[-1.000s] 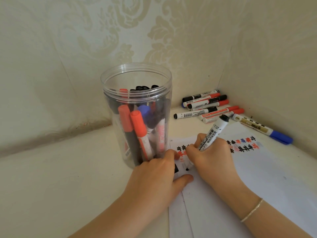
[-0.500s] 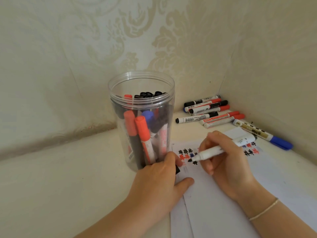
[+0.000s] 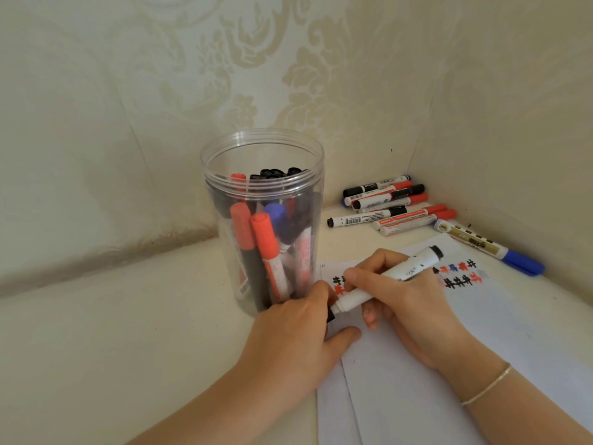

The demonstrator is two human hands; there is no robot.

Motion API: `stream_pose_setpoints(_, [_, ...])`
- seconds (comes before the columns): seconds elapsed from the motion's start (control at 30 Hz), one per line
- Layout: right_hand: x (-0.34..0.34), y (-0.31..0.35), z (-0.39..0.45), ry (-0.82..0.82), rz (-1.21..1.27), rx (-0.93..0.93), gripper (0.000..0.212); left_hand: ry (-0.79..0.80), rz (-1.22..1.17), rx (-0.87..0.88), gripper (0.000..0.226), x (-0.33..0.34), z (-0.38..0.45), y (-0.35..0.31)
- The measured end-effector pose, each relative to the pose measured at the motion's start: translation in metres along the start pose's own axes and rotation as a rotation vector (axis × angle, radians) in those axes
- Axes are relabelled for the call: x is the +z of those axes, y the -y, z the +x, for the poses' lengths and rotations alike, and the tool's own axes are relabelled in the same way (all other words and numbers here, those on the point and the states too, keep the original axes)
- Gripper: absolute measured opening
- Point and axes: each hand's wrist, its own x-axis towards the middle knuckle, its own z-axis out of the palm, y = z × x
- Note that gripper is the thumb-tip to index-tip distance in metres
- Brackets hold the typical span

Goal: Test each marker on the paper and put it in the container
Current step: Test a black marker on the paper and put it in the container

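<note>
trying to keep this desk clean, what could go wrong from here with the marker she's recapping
The right hand holds the marker with its tip end aimed into the left hand, where a black cap seems pinched; a miss could ink the fingers. The left hand sits against the clear container, so a push might tip it. The loose markers by the wall could roll.

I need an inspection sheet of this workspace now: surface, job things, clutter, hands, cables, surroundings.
Surface: pale tabletop, in a corner.
Job's things: clear jar upright, many markers inside; paper with red, black and blue marks; loose markers lying by the wall; blue-capped marker apart.
Clutter: nothing seen.
Hands: right hand grips white marker; left hand beside jar, holding black cap, largely hidden.
Cables: nothing seen.
Surroundings: patterned wallpaper.
</note>
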Motion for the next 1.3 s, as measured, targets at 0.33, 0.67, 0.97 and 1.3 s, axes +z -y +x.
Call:
stream_pose_setpoints(0.33, [-0.004, 0.002, 0.002, 0.118, 0.197, 0.065, 0.03, -0.081, -0.056, 0.04, 0.037, 0.002, -0.001, 0.001])
stream_pose_setpoints(0.67, [-0.003, -0.001, 0.004, -0.319, 0.079, -0.095, 0.03, -0.152, -0.064, 0.114, 0.032, 0.008, -0.003, 0.002])
stream_pose_setpoints(0.97, [0.004, -0.01, 0.006, -0.42, -0.247, -0.106, 0.025, -0.285, -0.083, 0.096, 0.038, 0.011, -0.001, 0.005])
stream_pose_setpoints(1.3, [0.006, -0.009, 0.002, -0.403, -0.227, -0.132, 0.026, -0.422, 0.058, 0.171, 0.028, 0.021, 0.002, 0.009])
